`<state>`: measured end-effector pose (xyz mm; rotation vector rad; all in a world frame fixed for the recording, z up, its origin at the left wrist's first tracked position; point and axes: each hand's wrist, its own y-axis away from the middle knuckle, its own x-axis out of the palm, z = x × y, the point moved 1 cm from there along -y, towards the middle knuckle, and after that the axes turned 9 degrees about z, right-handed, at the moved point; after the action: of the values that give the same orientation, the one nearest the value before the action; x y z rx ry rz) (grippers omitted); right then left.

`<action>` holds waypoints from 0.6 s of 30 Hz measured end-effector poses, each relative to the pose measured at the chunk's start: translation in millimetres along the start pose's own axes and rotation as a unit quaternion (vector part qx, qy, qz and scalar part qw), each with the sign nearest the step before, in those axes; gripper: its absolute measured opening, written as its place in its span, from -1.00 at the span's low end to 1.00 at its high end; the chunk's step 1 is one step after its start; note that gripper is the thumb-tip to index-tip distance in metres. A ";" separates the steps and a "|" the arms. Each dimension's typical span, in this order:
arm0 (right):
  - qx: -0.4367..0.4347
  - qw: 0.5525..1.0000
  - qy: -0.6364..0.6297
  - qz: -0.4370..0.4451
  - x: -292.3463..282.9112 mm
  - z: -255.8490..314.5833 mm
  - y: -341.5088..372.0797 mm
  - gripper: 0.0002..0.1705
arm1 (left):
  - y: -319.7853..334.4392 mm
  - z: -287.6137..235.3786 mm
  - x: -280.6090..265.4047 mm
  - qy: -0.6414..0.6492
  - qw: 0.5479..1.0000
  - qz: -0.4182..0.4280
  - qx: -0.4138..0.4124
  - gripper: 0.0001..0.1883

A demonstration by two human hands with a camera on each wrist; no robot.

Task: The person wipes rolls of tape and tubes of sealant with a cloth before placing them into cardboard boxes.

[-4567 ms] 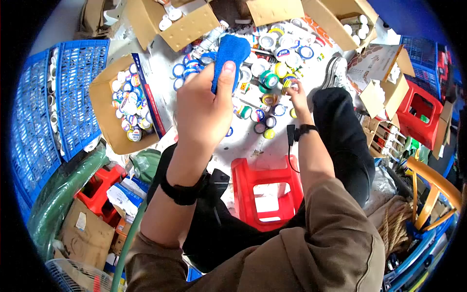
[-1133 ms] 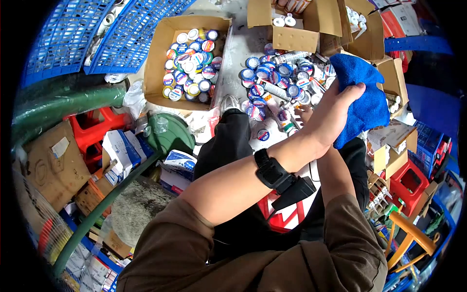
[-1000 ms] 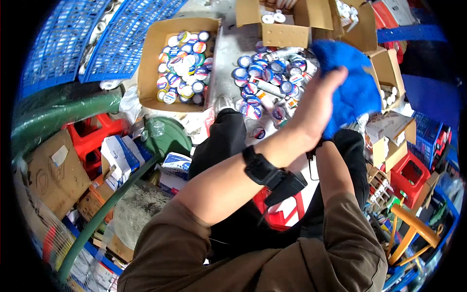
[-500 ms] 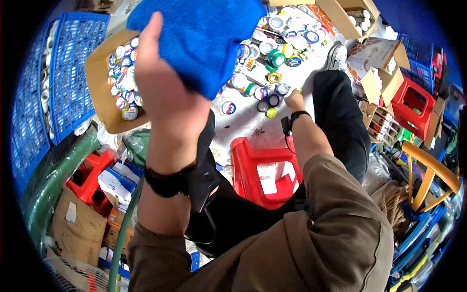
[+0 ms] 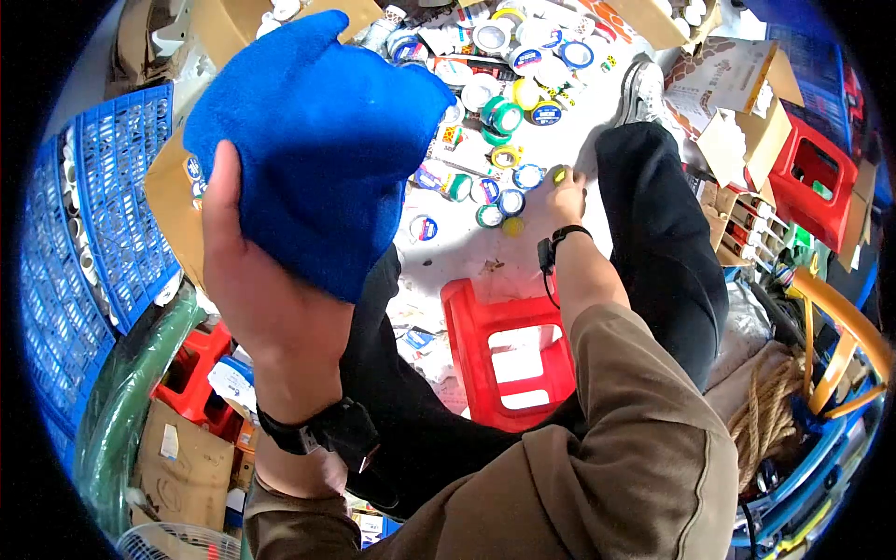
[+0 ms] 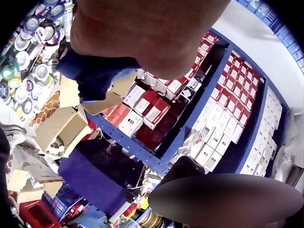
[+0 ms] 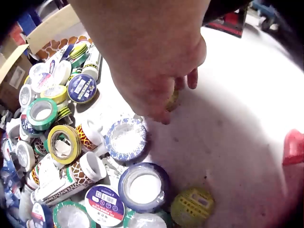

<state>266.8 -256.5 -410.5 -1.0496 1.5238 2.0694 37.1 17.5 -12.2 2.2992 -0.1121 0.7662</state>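
Cloth (image 5: pixel 317 140), fuzzy and blue, in left fingers (image 5: pixel 222 194), yellow roll (image 5: pixel 560 175) in right fingers (image 7: pixel 160 114).

Lost behind the blue cloth (image 5: pixel 317 140) and past the picture edges.
In the head view, cannot see the fingers of the left hand (image 5: pixel 280 289) behind the cloth, nor most of the cardboard box (image 5: pixel 168 201) beyond; see the fan grille (image 5: pixel 177 543) only down to the bottom edge. In the left wrist view, cannot make out anything under the smeared oval (image 6: pixel 225 200), nor read the small boxes (image 6: pixel 223 123). In the right wrist view, find the yellow tape roll (image 7: pixel 173 99) mostly covered by the right hand (image 7: pixel 154 71), and the red stool (image 7: pixel 294 147) cut off at right.
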 end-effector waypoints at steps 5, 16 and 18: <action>0.054 0.998 0.034 0.024 -8.0 15.0 -6.7 -0.37 | -6.5 10.2 0.5 -0.001 1.000 0.002 -0.023 -0.53; -0.422 0.473 -0.735 0.240 -194.5 238.2 137.1 -0.48 | 6.2 24.7 -5.2 -0.343 0.928 0.103 0.105 -0.47; -0.502 0.623 -0.592 0.102 -224.1 272.7 169.2 -0.47 | 22.7 22.0 3.2 -0.339 0.910 0.227 0.077 -0.31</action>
<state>206.0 -33.0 -94.9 0.4707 -0.2885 2.7420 44.2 -13.3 -9.7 2.6296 -0.9587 0.1452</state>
